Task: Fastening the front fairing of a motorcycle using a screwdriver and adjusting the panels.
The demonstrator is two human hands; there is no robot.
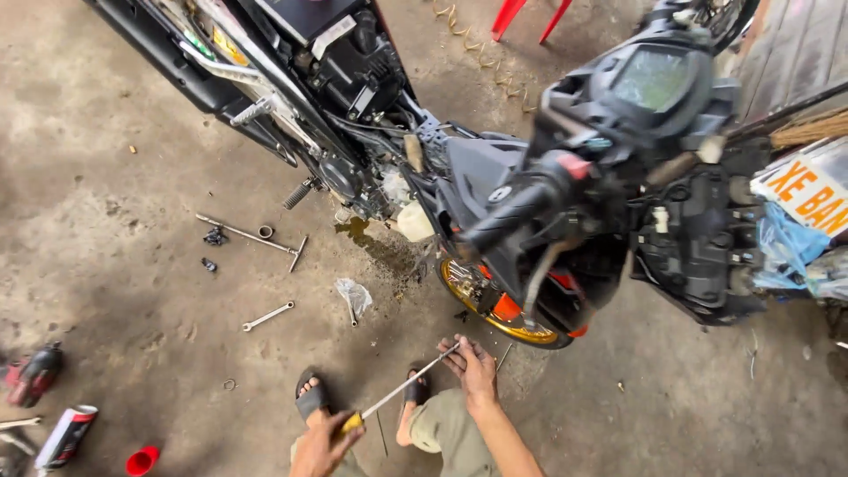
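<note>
Below the stripped motorcycle [495, 177], the left hand [322, 446] gripped a long screwdriver [402, 389] by its yellow handle; the right hand [473, 367] closed around its tip. A wrench [268, 315] lay loose on the floor beside it, work unfinished.

Bare metal rod [408, 382]; rough, stained concrete floor [132, 177].

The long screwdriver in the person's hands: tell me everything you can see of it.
The screwdriver is long and thin, with a bare grey metal shaft and a yellow handle. The left hand grips the handle, so only a little yellow shows above the fist. The right hand pinches the far end of the shaft, hiding the tip. It lies slanted, rising from lower left to upper right, held above the concrete floor and the person's sandalled feet, near the motorcycle's front wheel.
</note>
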